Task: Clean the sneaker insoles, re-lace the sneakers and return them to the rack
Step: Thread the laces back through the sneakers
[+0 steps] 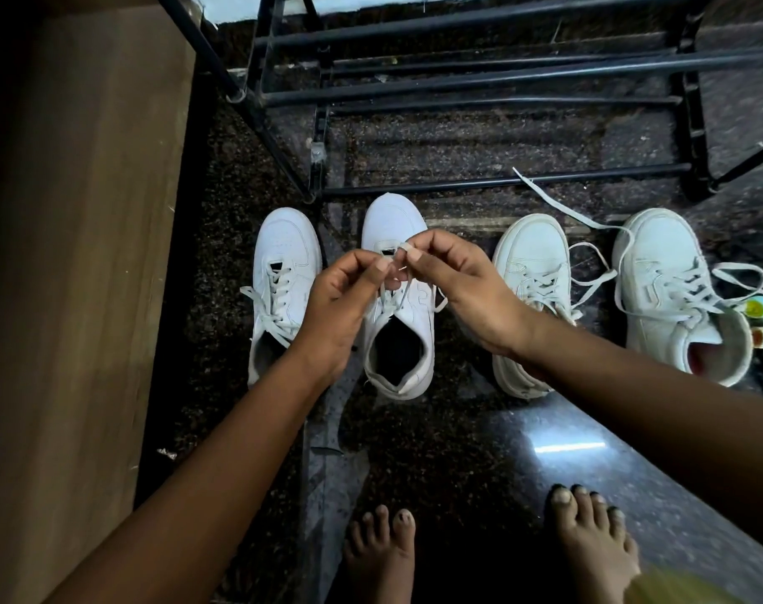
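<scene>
Several white sneakers stand in a row on the dark floor, toes toward the black shoe rack (480, 80). Above the second sneaker (399, 324), my left hand (340, 298) and my right hand (458, 285) each pinch a part of its white lace (400, 250) over the tongue. The far-left sneaker (279, 281) is laced with loose ends. The third sneaker (530, 263) sits partly under my right forearm. The far-right sneaker (671, 294) trails a long loose lace (562, 207) toward the rack.
A wooden cabinet side (79, 255) fills the left. The metal rack's bars cross the top of the view. A small colourful object (761, 311) lies at the right edge. My bare feet (589, 547) rest on the polished stone floor at the bottom.
</scene>
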A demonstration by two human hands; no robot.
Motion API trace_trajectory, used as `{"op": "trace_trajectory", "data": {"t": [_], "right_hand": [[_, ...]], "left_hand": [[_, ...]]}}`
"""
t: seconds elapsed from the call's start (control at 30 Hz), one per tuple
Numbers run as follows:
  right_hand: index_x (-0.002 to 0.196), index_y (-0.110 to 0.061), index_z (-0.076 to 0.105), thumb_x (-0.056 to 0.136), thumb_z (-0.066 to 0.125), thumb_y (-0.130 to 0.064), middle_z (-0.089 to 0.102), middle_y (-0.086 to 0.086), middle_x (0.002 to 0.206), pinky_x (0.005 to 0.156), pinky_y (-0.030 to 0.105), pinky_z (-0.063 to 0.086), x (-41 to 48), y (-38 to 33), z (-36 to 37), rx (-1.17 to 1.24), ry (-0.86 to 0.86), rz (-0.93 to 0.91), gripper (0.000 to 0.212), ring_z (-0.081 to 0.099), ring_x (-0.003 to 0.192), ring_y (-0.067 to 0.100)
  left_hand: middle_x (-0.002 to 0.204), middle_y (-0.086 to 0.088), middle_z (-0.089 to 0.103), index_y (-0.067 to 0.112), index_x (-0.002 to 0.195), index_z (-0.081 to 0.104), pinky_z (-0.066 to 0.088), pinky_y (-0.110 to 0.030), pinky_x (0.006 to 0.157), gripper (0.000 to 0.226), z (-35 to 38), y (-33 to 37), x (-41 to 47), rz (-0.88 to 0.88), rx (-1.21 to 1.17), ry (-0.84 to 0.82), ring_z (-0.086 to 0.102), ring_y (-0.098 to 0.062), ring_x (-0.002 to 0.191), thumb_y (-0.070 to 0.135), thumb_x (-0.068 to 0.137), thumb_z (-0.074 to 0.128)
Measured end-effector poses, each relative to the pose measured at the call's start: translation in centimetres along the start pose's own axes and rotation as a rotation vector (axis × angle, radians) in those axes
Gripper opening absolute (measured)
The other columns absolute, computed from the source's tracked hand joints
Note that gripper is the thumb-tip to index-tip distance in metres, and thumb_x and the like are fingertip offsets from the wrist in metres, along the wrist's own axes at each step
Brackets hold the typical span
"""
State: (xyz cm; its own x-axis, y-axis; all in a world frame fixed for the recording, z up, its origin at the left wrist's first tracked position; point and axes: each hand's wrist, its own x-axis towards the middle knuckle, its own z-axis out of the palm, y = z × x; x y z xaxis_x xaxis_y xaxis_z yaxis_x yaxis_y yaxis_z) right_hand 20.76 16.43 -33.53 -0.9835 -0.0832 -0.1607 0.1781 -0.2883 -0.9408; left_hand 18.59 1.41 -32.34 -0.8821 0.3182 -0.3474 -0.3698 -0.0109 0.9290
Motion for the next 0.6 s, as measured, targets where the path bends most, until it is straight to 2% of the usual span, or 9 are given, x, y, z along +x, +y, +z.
{"op": "trace_trajectory", "data": {"t": [0.07, 0.13, 0.23, 0.3, 0.4, 0.5, 0.57, 0.6], "right_hand": [[0.102, 0.001, 0.059, 0.095, 0.048, -0.001, 0.063, 0.009, 0.091, 0.08, 0.021, 0.049, 0.0, 0.1, -0.1, -0.021, 0.008, -0.007, 0.014, 0.061, 0.081, 0.011], [0.109, -0.001, 0.061, 0.094, 0.05, 0.001, 0.062, 0.011, 0.1, 0.081, 0.023, 0.05, 0.1, 0.4, -0.1, -0.07, 0.034, -0.004, 0.019, 0.059, 0.084, 0.016], [0.118, -0.009, 0.058, 0.091, 0.053, 0.004, 0.053, 0.011, 0.102, 0.084, 0.022, 0.051, 0.0, 0.9, -0.1, -0.136, 0.068, -0.002, 0.03, 0.054, 0.089, 0.02], [0.124, -0.009, 0.052, 0.091, 0.052, 0.006, 0.05, 0.006, 0.097, 0.088, 0.019, 0.049, 0.0, 1.1, 0.0, -0.162, 0.069, 0.003, 0.036, 0.053, 0.094, 0.011], [0.127, -0.006, 0.048, 0.09, 0.05, 0.01, 0.056, -0.002, 0.094, 0.085, 0.016, 0.048, 0.0, 1.0, 0.1, -0.13, 0.089, 0.028, 0.04, 0.059, 0.09, -0.003], [0.112, -0.001, 0.06, 0.087, 0.05, 0.016, 0.07, -0.01, 0.079, 0.073, 0.014, 0.05, 0.0, 0.9, -0.1, -0.054, 0.074, 0.028, 0.032, 0.066, 0.078, -0.001], [0.092, -0.005, 0.06, 0.084, 0.055, 0.016, 0.067, -0.007, 0.068, 0.066, 0.015, 0.05, 0.0, 1.1, -0.1, -0.048, 0.073, 0.031, 0.023, 0.064, 0.066, 0.002], [0.088, -0.008, 0.057, 0.082, 0.058, 0.016, 0.066, -0.005, 0.066, 0.065, 0.016, 0.051, -0.1, 1.1, -0.1, -0.036, 0.084, 0.038, 0.025, 0.063, 0.062, 0.004]], "left_hand": [[0.081, -0.004, 0.064, 0.008, 0.086, 0.061, 0.05, -0.024, 0.083, 0.018, -0.2, 0.1, 0.0, -0.004, -0.019, 0.027, 0.062, -0.013, 0.082, 0.026, 0.082, 0.059], [0.084, -0.004, 0.065, 0.009, 0.087, 0.062, 0.05, -0.024, 0.082, 0.014, -0.3, 0.2, 0.1, 0.008, -0.001, 0.042, 0.061, -0.012, 0.083, 0.022, 0.084, 0.062], [0.1, -0.004, 0.058, 0.006, 0.088, 0.064, 0.049, -0.018, 0.079, 0.004, 0.0, 0.5, 0.1, 0.064, 0.085, 0.055, 0.061, -0.002, 0.084, 0.006, 0.084, 0.063], [0.109, 0.0, 0.053, 0.005, 0.093, 0.066, 0.049, -0.015, 0.08, 0.012, 0.1, 0.4, 0.1, 0.102, 0.154, 0.04, 0.06, 0.001, 0.089, 0.001, 0.081, 0.065], [0.119, 0.0, 0.051, 0.009, 0.091, 0.069, 0.051, -0.022, 0.086, 0.015, -0.1, 0.4, 0.0, 0.124, 0.192, -0.02, 0.058, -0.012, 0.106, 0.002, 0.077, 0.069], [0.119, -0.002, 0.054, 0.011, 0.09, 0.072, 0.052, -0.025, 0.086, 0.02, -0.3, 0.4, 0.1, 0.141, 0.197, -0.054, 0.059, -0.017, 0.107, -0.002, 0.076, 0.07], [0.113, -0.003, 0.059, 0.016, 0.089, 0.075, 0.054, -0.033, 0.087, 0.022, -0.4, 0.2, 0.2, 0.156, 0.208, -0.05, 0.06, -0.018, 0.106, 0.0, 0.073, 0.074], [0.108, 0.0, 0.061, 0.019, 0.088, 0.075, 0.054, -0.038, 0.088, 0.022, -0.5, 0.2, 0.4, 0.169, 0.227, -0.046, 0.06, -0.018, 0.104, 0.003, 0.072, 0.075]]}}
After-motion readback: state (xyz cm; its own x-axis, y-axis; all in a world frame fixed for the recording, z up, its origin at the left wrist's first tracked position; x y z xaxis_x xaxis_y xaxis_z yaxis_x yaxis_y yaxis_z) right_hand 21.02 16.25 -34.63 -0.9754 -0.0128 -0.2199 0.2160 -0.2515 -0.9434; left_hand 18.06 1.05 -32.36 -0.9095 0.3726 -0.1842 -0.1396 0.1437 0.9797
